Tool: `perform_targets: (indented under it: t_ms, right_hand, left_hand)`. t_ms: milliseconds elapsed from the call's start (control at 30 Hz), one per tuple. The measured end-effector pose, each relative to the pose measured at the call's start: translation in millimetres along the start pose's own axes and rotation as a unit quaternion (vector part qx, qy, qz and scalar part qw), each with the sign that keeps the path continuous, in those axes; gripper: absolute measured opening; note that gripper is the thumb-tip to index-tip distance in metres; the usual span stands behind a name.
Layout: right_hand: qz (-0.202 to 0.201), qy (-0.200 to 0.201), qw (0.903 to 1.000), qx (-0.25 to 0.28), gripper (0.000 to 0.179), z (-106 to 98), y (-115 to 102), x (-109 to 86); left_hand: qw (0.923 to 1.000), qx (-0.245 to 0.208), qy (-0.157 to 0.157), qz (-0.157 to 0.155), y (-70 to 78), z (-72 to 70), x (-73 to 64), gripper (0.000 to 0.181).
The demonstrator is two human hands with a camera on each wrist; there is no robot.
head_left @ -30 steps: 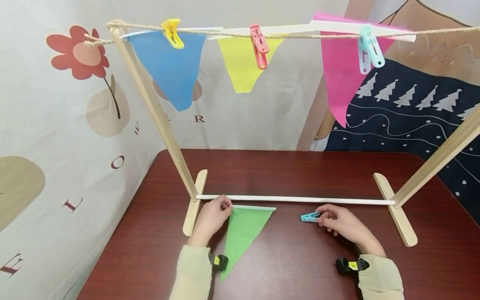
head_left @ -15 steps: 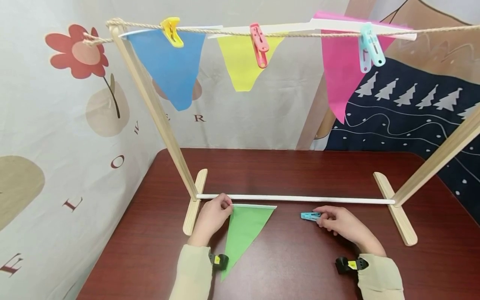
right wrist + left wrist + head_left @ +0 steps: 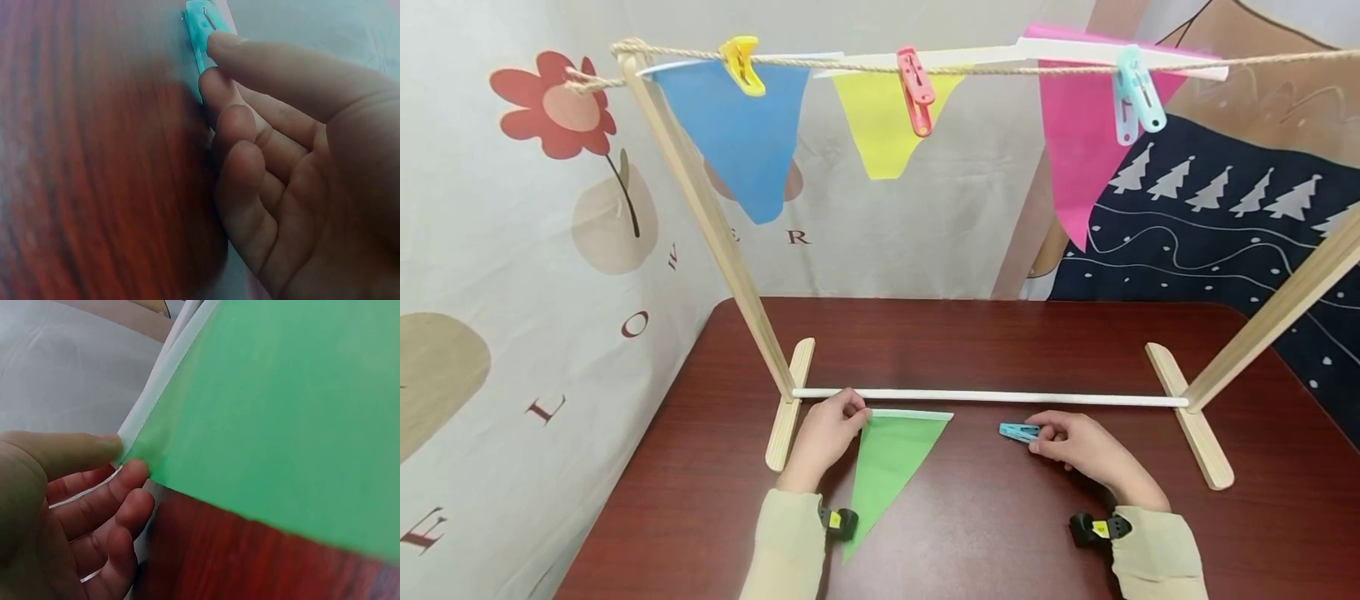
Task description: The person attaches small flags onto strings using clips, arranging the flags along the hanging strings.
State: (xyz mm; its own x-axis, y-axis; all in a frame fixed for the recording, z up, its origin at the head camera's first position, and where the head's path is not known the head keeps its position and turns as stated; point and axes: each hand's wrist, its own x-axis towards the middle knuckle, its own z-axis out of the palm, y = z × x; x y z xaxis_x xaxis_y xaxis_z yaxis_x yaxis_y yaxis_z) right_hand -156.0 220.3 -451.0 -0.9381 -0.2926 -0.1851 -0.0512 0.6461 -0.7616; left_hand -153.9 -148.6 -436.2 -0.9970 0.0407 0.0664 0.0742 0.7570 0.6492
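My left hand (image 3: 822, 440) pinches the top left corner of a green triangular pennant (image 3: 891, 467) with a white strip along its upper edge. In the left wrist view, the thumb lies over the white strip and the fingertips are behind the green sheet (image 3: 281, 412). To the right, my right hand (image 3: 1086, 450) pinches a light blue clothespin (image 3: 1018, 432) by one end, its other end pointing toward the pennant. The right wrist view shows the clothespin (image 3: 201, 22) only in part, between thumb and index finger, with the other fingers curled below.
A rope (image 3: 820, 62) spans a wooden stand (image 3: 715, 225) over the table (image 3: 985, 342). Blue (image 3: 737, 125), yellow (image 3: 876, 125) and pink (image 3: 1071, 150) pennants hang there under clothespins. A white rod (image 3: 985, 397) joins the stand's feet just beyond the hands.
The right hand's fingers have shifted slightly on the clothespin, whose angle has changed a little. The left hand and green pennant have barely moved.
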Motion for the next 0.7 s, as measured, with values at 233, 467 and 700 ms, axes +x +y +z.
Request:
perform_targets:
  t_ms: [233,467,700]
  right_hand:
    - [-0.012,-0.007,0.9997,0.02,0.036,-0.7,2.9,-0.2]
    - [-0.009,-0.003,0.9991,0.041,0.04,-1.7,2.8,-0.6]
    - [-0.011,-0.007,0.9979,0.064,0.039,-2.6,4.2,-1.4]
  left_hand:
    - [0.9998,0.012,0.012,0.009,-2.8,1.2,0.1,0.009]
    - [0.9999,0.009,-0.002,0.006,-1.0,-0.6,-0.8,0.009]
    - [0.9997,0.011,-0.023,-0.007,-1.4,-1.2,-0.3,0.01]
